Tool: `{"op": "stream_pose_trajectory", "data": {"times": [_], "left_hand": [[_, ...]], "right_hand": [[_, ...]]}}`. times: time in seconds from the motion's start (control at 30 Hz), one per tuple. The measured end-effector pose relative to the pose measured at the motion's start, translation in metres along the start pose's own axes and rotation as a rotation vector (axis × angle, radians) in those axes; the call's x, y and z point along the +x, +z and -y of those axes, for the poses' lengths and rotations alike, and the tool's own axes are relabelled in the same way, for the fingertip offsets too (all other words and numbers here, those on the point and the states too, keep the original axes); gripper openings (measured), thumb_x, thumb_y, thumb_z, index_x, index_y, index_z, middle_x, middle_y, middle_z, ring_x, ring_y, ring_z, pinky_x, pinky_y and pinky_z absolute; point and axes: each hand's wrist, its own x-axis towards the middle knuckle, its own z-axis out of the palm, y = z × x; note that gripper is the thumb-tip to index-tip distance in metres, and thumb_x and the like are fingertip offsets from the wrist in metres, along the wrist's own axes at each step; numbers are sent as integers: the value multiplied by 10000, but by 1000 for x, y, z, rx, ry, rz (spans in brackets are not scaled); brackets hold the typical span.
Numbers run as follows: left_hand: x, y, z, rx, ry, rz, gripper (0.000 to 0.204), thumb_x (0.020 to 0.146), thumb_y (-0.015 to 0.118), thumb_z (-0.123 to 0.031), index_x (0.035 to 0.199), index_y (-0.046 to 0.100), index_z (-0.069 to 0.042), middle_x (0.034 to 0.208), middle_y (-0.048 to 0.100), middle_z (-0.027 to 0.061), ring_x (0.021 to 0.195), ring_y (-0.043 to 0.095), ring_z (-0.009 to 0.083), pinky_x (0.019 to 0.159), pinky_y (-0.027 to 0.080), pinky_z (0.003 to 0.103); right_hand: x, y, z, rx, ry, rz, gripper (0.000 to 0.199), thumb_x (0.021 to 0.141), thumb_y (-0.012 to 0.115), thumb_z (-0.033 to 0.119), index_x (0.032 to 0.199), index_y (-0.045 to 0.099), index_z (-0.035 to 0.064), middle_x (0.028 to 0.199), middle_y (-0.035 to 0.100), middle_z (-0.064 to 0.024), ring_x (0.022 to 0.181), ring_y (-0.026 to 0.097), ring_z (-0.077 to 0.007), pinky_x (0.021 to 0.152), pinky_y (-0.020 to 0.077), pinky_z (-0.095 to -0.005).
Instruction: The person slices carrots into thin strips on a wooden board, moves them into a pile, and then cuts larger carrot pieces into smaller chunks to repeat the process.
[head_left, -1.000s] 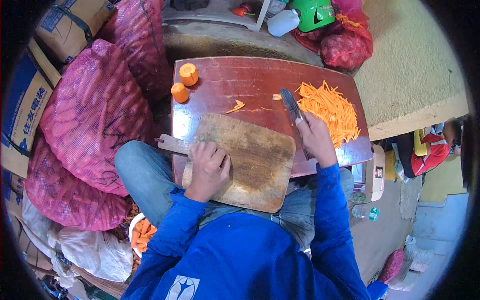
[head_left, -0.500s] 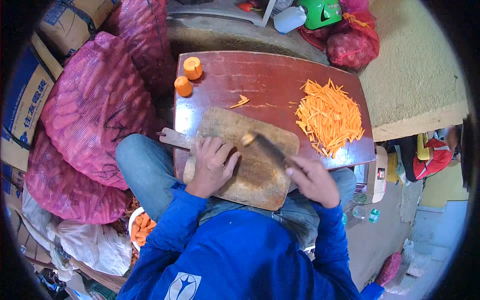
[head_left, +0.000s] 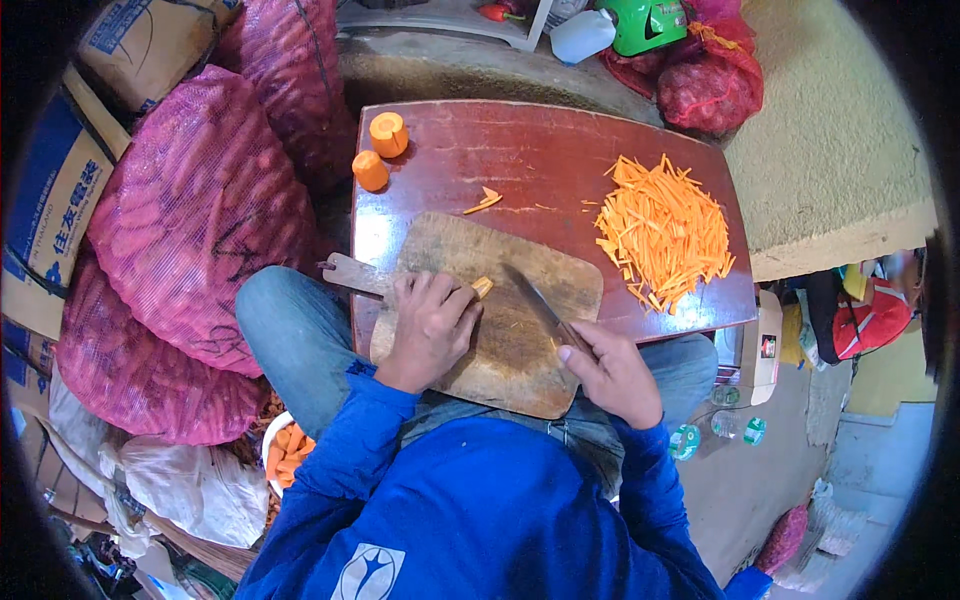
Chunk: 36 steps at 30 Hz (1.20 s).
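Observation:
A wooden cutting board [head_left: 520, 375] with a handle at its left lies tilted over the near edge of the red table. My left hand [head_left: 432, 325] rests on the board, its curled fingers closed on a small carrot piece [head_left: 482, 288] that shows at the fingertips. In my right hand [head_left: 615, 372] is a knife [head_left: 540, 303], its blade pointing up and left, just right of the carrot piece and apart from it. A heap of carrot strips [head_left: 668, 235] lies at the table's right. Two thick carrot chunks [head_left: 388, 134] stand at the far left corner.
A few loose strips [head_left: 485, 201] lie beyond the board on the table [head_left: 520, 140]. Big pink mesh sacks [head_left: 200, 225] of carrots and cardboard boxes crowd the left. A white tub [head_left: 272, 440] of carrot pieces sits by my left leg. Plastic bottles lie on the floor at right.
The carrot piece, earlier by the knife tip, is now against my left fingertips. My right hand and the knife have shifted slightly toward me and left.

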Motion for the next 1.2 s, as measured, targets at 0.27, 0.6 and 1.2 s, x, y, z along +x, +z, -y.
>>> {"op": "stream_pose_trajectory", "data": {"times": [0.27, 0.6, 1.2], "left_hand": [[1, -2, 0, 0, 1, 25, 182, 843, 846, -100, 994, 756, -54, 1002, 672, 86, 980, 616, 318, 928, 408, 483], [-1, -4, -1, -90, -13, -38, 215, 830, 827, -66, 1032, 760, -36, 936, 643, 100, 933, 612, 330, 888, 421, 489], [-7, -8, 5, 102, 31, 70, 339, 724, 811, -91, 1053, 760, -23, 1096, 656, 140, 1050, 605, 358, 1005, 444, 535]], "right_hand": [[10, 14, 17, 131, 14, 92, 329, 1044, 690, 190, 1298, 686, -19, 905, 702, -262, 791, 726, -361, 738, 553, -444], [24, 28, 23, 184, 11, 50, 387, 1058, 689, 222, 1359, 670, -20, 1007, 731, -282, 929, 773, -378, 826, 577, -428], [25, 36, 19, -186, -191, 161, 416, 1036, 683, 256, 1361, 626, 3, 996, 734, -311, 905, 722, -518, 763, 579, -592]]}}
